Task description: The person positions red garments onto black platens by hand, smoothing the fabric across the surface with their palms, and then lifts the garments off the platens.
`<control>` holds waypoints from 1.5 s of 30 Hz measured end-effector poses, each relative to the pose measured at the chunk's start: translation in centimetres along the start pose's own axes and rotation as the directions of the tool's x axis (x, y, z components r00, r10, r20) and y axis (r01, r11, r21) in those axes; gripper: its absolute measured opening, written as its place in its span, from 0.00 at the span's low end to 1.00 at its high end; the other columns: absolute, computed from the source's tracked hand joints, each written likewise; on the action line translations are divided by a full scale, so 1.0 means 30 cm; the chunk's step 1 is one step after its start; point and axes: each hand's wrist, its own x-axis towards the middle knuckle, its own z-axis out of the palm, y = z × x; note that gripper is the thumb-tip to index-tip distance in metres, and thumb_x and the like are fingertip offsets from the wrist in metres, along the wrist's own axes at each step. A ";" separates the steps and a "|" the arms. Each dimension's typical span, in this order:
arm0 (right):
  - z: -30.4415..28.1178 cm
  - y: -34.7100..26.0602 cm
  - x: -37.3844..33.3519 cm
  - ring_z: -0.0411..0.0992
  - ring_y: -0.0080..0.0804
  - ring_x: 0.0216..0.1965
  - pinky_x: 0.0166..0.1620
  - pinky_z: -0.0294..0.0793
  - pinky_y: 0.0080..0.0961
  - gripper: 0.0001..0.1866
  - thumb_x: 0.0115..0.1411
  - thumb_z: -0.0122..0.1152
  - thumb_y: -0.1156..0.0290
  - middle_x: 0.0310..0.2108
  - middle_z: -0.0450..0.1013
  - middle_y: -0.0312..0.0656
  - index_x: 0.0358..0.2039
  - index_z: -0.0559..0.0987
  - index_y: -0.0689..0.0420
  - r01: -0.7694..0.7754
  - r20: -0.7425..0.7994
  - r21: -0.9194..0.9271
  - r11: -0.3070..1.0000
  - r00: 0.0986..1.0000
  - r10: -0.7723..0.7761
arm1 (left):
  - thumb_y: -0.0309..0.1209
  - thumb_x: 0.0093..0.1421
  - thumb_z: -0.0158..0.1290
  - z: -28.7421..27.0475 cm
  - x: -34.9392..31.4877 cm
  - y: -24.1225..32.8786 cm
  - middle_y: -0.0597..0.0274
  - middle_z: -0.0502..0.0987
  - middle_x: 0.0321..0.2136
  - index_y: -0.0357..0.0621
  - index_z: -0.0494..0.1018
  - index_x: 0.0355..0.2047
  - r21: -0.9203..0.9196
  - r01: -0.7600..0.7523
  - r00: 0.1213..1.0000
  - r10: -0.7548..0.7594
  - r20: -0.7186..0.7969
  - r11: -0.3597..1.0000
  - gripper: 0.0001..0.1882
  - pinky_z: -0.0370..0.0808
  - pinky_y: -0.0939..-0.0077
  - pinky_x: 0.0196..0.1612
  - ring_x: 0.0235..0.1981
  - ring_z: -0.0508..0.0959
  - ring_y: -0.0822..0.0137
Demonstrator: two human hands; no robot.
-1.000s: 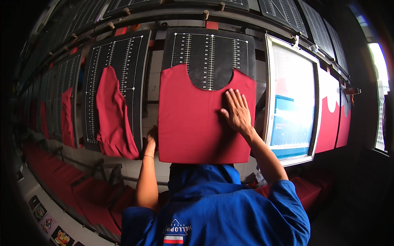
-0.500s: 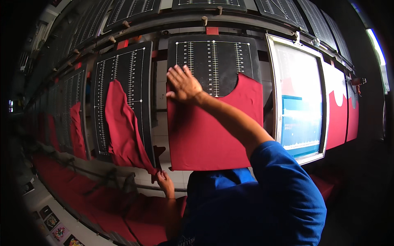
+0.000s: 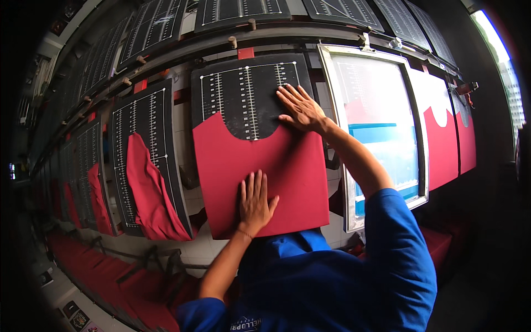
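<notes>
A dark red fabric panel (image 3: 265,182) with a curved neckline cut lies spread over a black printing board (image 3: 238,94) marked with white rulers. My left hand (image 3: 255,202) rests flat on the lower middle of the panel, fingers stretched out. Up at the panel's right shoulder, my right hand (image 3: 301,108) lies with fingers spread, partly over the fabric edge and partly over the bare board. Neither hand grips anything. The fabric looks mostly smooth, and its lower edge reaches the board's near end.
A metal-framed printing screen (image 3: 381,133) with blue ink stands just right of the board. More red panels (image 3: 442,149) lie on boards beyond it. On the left, a crumpled red piece (image 3: 149,188) lies on another board. A rail (image 3: 188,44) runs behind.
My right hand has moved from the panel's left shoulder across to its right one. My left hand has let go of the neighbouring crumpled piece's lower corner and come onto the panel. The view has shifted.
</notes>
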 end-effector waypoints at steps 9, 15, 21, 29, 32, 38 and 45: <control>-0.124 -0.524 -0.540 0.47 0.48 0.75 0.74 0.42 0.48 0.45 0.67 0.41 0.37 0.73 0.53 0.50 0.70 0.60 0.62 -0.247 0.268 0.081 0.966 0.939 0.217 | 0.51 0.70 0.43 0.029 0.479 -0.085 0.43 0.46 0.74 0.32 0.50 0.71 0.034 0.038 0.987 -0.032 -0.157 0.999 0.41 0.41 0.50 0.75 0.75 0.45 0.47; -0.047 -1.026 -0.615 0.48 0.45 0.75 0.74 0.43 0.49 0.43 0.67 0.43 0.38 0.72 0.55 0.48 0.69 0.62 0.60 -0.347 0.312 0.032 0.937 0.894 0.320 | 0.54 0.71 0.41 0.049 0.398 -0.112 0.39 0.47 0.73 0.29 0.48 0.71 -0.155 -0.236 0.957 0.201 -0.211 0.959 0.43 0.41 0.47 0.74 0.75 0.44 0.44; 0.094 -1.399 -0.259 0.42 0.46 0.76 0.74 0.39 0.51 0.40 0.67 0.44 0.43 0.73 0.53 0.47 0.70 0.61 0.59 -0.073 0.257 0.116 0.991 0.965 0.041 | 0.53 0.72 0.42 -0.041 0.129 -0.184 0.39 0.50 0.72 0.33 0.51 0.71 -0.613 -0.284 0.940 0.340 -0.027 0.737 0.40 0.45 0.54 0.75 0.75 0.47 0.47; 0.155 -1.678 0.108 0.56 0.49 0.70 0.71 0.51 0.48 0.36 0.59 0.62 0.52 0.66 0.62 0.51 0.63 0.68 0.59 -0.402 -0.018 0.341 0.850 0.901 0.434 | 0.25 0.60 0.56 -0.474 -0.465 -0.995 0.51 0.78 0.45 0.39 0.78 0.42 -0.559 -0.167 0.914 -0.085 -0.397 0.812 0.09 0.74 0.59 0.54 0.49 0.77 0.50; 0.158 -1.855 0.194 0.67 0.47 0.57 0.58 0.64 0.46 0.19 0.56 0.67 0.60 0.53 0.71 0.45 0.46 0.77 0.54 -0.514 -0.069 0.263 0.817 0.834 0.547 | 0.27 0.63 0.54 -0.552 -0.655 -1.285 0.53 0.78 0.35 0.40 0.76 0.36 -0.551 0.063 0.889 -0.298 -0.349 0.832 0.04 0.75 0.62 0.41 0.36 0.78 0.54; 0.012 -2.040 0.323 0.73 0.23 0.25 0.25 0.71 0.27 0.07 0.70 0.56 0.69 0.23 0.75 0.47 0.42 0.74 0.60 -0.636 0.065 0.685 0.355 0.539 0.840 | 0.47 0.70 0.47 -0.591 -0.906 -1.497 0.57 0.79 0.20 0.34 0.78 0.29 -0.567 0.518 0.778 -0.076 0.624 0.640 0.26 0.77 0.68 0.28 0.20 0.79 0.67; -0.419 -2.012 0.499 0.70 0.22 0.24 0.28 0.67 0.25 0.07 0.70 0.55 0.71 0.21 0.72 0.42 0.38 0.76 0.62 -0.558 -0.297 0.583 0.591 0.531 0.794 | 0.61 0.65 0.51 -0.163 -1.090 -1.598 0.44 0.78 0.54 0.34 0.76 0.54 -0.644 0.662 0.692 0.015 0.721 0.383 0.38 0.72 0.63 0.58 0.55 0.78 0.55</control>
